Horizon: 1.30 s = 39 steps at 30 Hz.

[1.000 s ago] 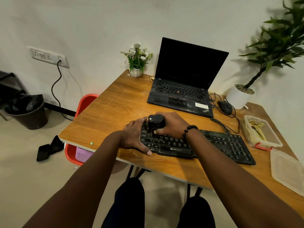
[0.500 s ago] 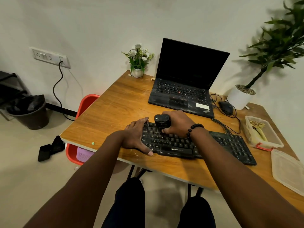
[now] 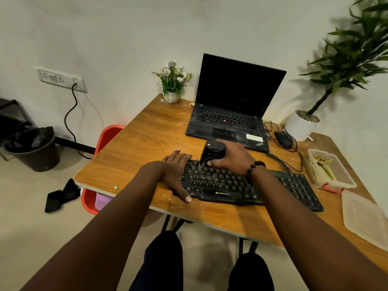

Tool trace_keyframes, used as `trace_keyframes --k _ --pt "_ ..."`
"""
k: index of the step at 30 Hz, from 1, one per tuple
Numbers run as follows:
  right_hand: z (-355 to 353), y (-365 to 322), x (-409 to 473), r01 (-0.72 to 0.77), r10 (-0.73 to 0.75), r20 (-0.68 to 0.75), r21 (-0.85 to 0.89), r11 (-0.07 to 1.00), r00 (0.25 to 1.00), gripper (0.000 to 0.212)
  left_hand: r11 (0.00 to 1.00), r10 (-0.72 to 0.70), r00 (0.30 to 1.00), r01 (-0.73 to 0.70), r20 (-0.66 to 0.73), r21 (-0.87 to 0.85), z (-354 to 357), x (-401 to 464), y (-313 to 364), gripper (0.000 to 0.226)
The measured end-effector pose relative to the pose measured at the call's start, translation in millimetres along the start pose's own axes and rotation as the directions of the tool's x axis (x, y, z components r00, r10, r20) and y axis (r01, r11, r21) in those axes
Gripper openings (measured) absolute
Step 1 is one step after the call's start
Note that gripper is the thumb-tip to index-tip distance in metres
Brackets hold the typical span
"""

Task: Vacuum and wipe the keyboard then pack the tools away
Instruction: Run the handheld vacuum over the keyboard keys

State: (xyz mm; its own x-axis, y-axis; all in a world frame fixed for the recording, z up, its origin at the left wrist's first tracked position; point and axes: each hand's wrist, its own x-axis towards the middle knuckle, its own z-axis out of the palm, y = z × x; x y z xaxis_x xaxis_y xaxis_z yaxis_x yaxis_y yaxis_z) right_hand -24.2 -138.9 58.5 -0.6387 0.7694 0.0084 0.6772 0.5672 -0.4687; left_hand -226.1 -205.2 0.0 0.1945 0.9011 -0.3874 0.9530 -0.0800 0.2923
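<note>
A black keyboard lies along the front of the wooden table. My right hand grips a small black mini vacuum that stands upright on the keyboard's top left rows. My left hand rests flat on the keyboard's left end, fingers straight, thumb on the table at the front edge. A clear plastic box holding a yellowish cloth sits at the right, its lid lying beside it near the table's front right corner.
An open black laptop stands behind the keyboard, a mouse and cables to its right. A small flower pot and a large white plant pot sit at the back. Red chair and bin at left.
My right hand has slid the mini vacuum to the right and toward the keyboard's back rows. My left hand has stayed on the keyboard's left end.
</note>
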Motion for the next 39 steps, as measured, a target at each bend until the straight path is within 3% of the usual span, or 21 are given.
trace_keyframes --k 4,8,11,13,16,19,22,26,28,31,36,39 --pt "16 5 -2 0.020 -0.019 0.079 -0.009 1.000 0.997 0.035 0.999 0.036 0.999 -0.035 -0.026 0.024 -2 2 13 0.142" --pt "11 10 1 -0.031 0.027 -0.024 -0.137 0.990 0.999 0.032 0.996 0.027 0.999 -0.025 -0.028 0.088 -4 8 16 0.145" --pt "6 10 -2 -0.015 0.015 0.012 0.010 1.000 1.000 0.037 0.995 0.025 0.999 -0.022 -0.030 0.102 -3 12 13 0.145" --pt "11 11 -4 0.007 -0.004 0.070 -0.043 0.999 0.998 0.032 0.995 0.024 0.999 -0.020 -0.034 0.096 -2 14 11 0.145" --pt "13 13 -1 -0.032 0.027 -0.037 -0.148 0.988 0.999 0.032 0.995 0.023 0.999 -0.019 -0.043 0.099 -1 17 8 0.146" --pt "13 14 1 -0.048 0.047 -0.109 -0.006 0.999 0.993 0.036 0.994 0.025 0.999 -0.021 -0.039 0.106 -1 18 7 0.145" --pt "21 17 -2 -0.039 0.040 -0.009 0.025 0.999 0.999 0.038 0.995 0.028 0.999 -0.024 -0.039 0.099 0 17 7 0.145" --pt "0 18 -4 -0.008 0.022 0.159 -0.085 0.996 0.987 0.042 0.995 0.024 0.999 -0.022 -0.027 0.094 1 19 5 0.146" --pt "-10 16 -4 -0.012 0.025 0.158 -0.078 0.997 0.987 0.047 0.995 0.022 1.000 -0.020 -0.021 0.098 0 19 6 0.146" --pt "-2 18 -6 -0.051 0.051 0.035 -0.021 0.998 0.998 0.047 0.996 0.023 0.999 -0.021 -0.022 0.092 1 19 5 0.145" --pt "-6 19 -11 -0.034 0.034 0.206 -0.004 0.999 0.978 0.046 0.995 0.016 1.000 -0.014 -0.016 0.096 1 20 6 0.145" --pt "-5 18 -11 -0.064 0.061 0.058 0.052 0.997 0.996 0.047 0.996 0.017 1.000 -0.015 -0.017 0.093 1 20 6 0.145"
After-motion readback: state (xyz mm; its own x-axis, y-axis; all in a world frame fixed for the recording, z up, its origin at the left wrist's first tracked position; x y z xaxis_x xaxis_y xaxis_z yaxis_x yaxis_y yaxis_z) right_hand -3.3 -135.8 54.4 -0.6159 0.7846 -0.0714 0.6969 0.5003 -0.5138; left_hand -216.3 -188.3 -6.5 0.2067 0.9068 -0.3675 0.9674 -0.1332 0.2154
